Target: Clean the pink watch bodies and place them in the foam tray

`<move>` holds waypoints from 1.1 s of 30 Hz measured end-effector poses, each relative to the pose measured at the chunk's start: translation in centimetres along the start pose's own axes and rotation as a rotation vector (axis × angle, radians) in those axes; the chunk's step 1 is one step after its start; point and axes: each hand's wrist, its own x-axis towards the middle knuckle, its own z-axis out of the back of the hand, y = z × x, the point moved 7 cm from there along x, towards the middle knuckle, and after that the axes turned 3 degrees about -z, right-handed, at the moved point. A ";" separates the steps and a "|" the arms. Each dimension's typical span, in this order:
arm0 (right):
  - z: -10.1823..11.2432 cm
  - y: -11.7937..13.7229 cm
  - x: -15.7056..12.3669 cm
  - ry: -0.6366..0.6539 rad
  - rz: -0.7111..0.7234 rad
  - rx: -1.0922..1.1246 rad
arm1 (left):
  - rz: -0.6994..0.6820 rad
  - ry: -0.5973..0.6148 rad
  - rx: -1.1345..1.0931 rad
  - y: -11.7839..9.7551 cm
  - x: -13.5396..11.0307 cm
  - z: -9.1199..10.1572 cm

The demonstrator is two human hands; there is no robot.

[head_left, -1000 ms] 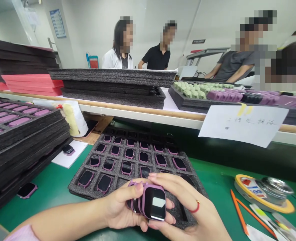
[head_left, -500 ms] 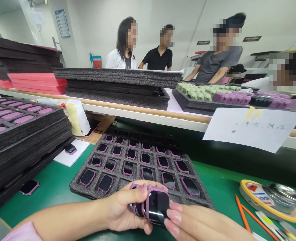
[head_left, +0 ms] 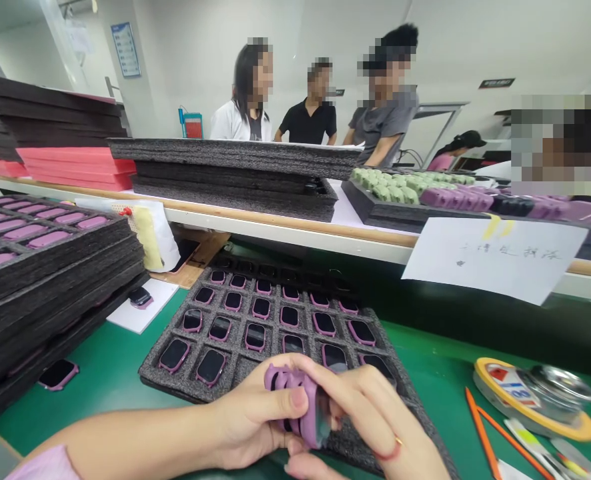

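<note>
My left hand is wrapped around a small stack of purple smartwatch cases, its thumb on their side. The stack is tilted, so the front dark screen faces right. My right hand curls round that front side, with the index finger over the top and the thumb low down; the exact contact is partly hidden. Just beyond both hands lies a black foam tray whose compartments hold several purple watch cases with dark screens up. Some of the tray's near compartments are hidden by my hands.
At left stand stacked foam trays, with one loose watch case beside them and another on white paper. A tape roll and orange sticks lie right. A shelf edge crosses behind; several people are beyond it.
The stack in my left hand has turned so its front screen faces right instead of toward me. My right hand has moved up and curled around it. A person behind has shifted left.
</note>
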 end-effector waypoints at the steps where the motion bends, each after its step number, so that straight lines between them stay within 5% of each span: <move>1: -0.4 -0.4 0.1 0.013 -0.044 0.046 | -0.001 -0.027 0.005 0.0 0.0 0.1; 6: -0.6 -1.5 0.4 0.023 -0.133 0.246 | 0.082 -0.107 -0.085 0.5 0.0 0.6; 12: -0.3 -1.1 0.8 0.034 -0.074 0.177 | 0.167 0.020 -0.071 0.8 -0.4 -0.4; 16: 1.7 -0.9 0.4 0.024 -0.050 0.035 | 0.124 -0.114 -0.030 0.9 -0.3 0.5; 21: 4.7 -6.1 -4.2 0.056 -0.290 -0.255 | 0.170 -0.380 -0.031 0.8 -0.6 2.2; 26: 4.1 -11.1 -10.4 0.278 -0.477 -0.259 | 0.181 -0.321 -0.002 0.4 -0.4 1.4; 29: 4.3 -9.6 -9.4 0.239 -0.461 -0.250 | 0.185 -0.243 -0.044 0.8 -0.2 0.6; 33: 4.1 -3.2 -3.9 0.070 -0.230 -0.152 | 0.209 -0.168 -0.098 1.3 -0.2 0.2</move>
